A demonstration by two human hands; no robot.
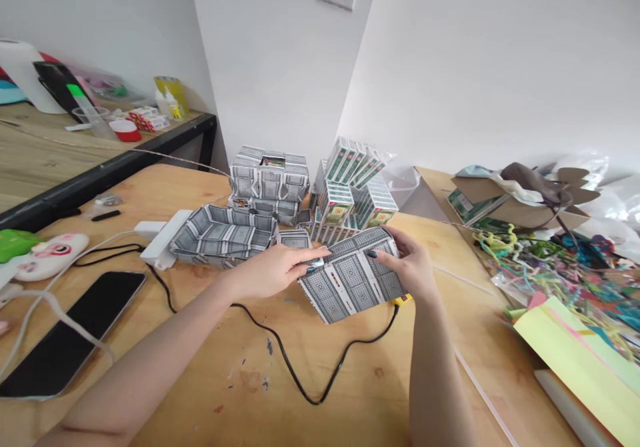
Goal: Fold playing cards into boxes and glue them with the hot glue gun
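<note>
On the table [370,393], a lidded box [270,180] seems already built, and an open tray [230,220] has its walls standing. The card panel [350,280] is between my hands, lifted and apart from these, so I judge it is left unjoined. My right hand [413,263] clamps its right edge; my left hand [270,270] touches the left corner, grip I cannot tell.

Grey-and-white patterned card panel [355,273], green-and-white boxes [337,203], black-screened phone [97,313], pale-yellow paper [570,350], tan table [370,393]
</note>
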